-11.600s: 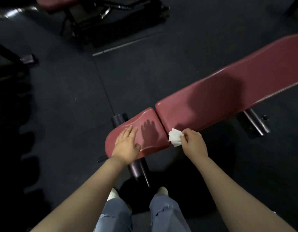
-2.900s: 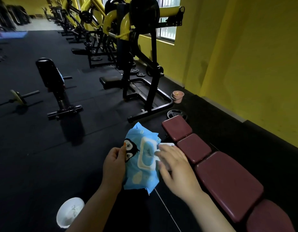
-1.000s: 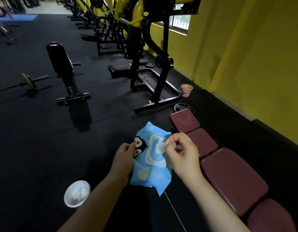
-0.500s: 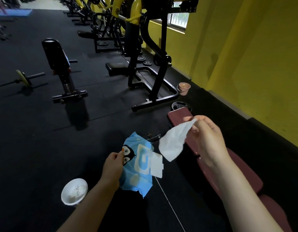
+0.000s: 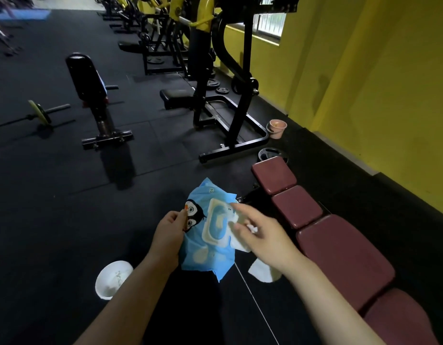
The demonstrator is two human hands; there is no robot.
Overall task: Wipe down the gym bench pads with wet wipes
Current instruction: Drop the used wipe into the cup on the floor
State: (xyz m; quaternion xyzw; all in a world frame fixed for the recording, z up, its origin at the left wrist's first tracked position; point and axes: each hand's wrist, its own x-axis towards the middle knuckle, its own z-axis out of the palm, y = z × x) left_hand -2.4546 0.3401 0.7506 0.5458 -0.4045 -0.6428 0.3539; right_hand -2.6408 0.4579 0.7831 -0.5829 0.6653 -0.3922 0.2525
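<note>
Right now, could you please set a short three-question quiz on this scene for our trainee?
1. True or false: the left hand grips the blue penguin-print wet wipe pack.
2. The white wet wipe hangs under which hand? A) left B) right
3. Fill in: the white plastic bowl sits on the black rubber ____.

Key: 1 true; 2 B; 3 floor. The maroon padded bench lies to the right, not yet touched.
</note>
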